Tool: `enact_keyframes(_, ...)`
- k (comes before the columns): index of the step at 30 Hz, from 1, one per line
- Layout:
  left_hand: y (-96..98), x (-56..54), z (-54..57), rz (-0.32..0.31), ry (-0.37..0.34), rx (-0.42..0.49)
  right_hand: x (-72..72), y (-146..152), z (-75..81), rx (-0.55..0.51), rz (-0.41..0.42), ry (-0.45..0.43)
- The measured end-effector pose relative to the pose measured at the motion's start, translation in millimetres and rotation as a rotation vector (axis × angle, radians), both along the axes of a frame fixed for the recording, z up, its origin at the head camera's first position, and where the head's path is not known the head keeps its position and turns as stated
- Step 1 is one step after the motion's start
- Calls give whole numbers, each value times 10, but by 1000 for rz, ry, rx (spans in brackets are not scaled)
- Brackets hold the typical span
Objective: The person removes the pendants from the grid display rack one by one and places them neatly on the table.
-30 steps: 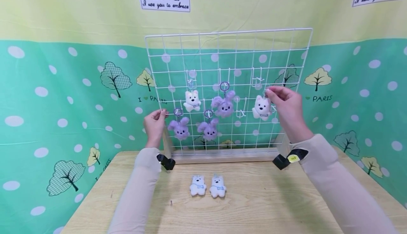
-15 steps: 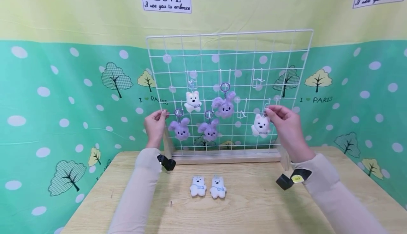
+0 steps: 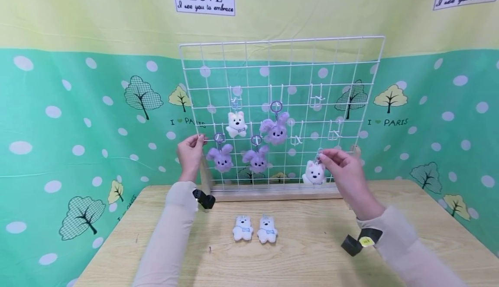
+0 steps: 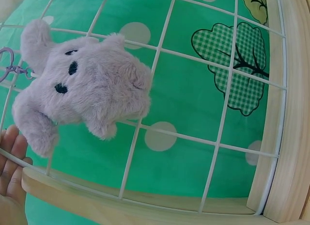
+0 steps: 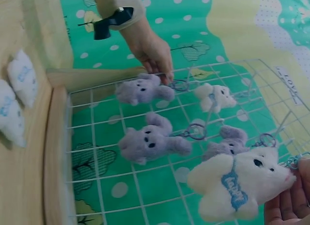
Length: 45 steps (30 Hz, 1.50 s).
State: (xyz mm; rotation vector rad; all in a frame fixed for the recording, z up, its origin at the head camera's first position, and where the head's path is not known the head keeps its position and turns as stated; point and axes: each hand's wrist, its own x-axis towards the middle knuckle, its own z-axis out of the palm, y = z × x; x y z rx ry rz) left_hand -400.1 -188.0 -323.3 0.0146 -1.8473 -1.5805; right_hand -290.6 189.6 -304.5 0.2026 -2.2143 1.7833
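Note:
My right hand [image 3: 347, 172] pinches the ring of a white plush bear keychain [image 3: 314, 173], which dangles in front of the lower right of a white wire grid rack [image 3: 281, 40]. In the right wrist view this bear [image 5: 237, 186] shows a blue lettered sash. My left hand [image 3: 190, 154] grips the rack's left edge. Beside it hangs a purple plush bunny keychain [image 3: 221, 158]. Another purple bunny [image 3: 256, 159] hangs to its right, and a third bunny [image 3: 275, 130] higher up. A white bear [image 3: 236, 124] hangs on the upper left hook.
Two more white bears, a left one [image 3: 243, 228] and a right one [image 3: 267, 229], lie on the wooden table [image 3: 296, 252]. Bare hooks show at the upper right [image 3: 316, 98], lower middle [image 3: 296, 139] and lower right [image 3: 334, 134]. A wooden base [image 3: 273, 194] supports the rack.
My right hand has moved down and slightly left with the white bear, away from the lower right hook, which now shows bare. My left hand stays on the rack's edge.

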Motion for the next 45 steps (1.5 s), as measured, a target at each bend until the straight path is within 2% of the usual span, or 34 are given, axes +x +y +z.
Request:
enact_keyframes(12,11,9,23,-7,31,9,73,-70,-459,-42,97,9)
enact_keyframes(21,19,2,16,-1,16,8,122,-105,-738,-48,135,-103)
enact_keyframes(28,10,-8,22,1,27,10,152,-174,-920,-33,153,-232)
enact_keyframes(39,13,-14,19,2,4,16,183,-261,-1232,-60,281,-263)
enact_keyframes(45,12,0,28,8,5,17,140,-284,-1338,-44,301,-264)
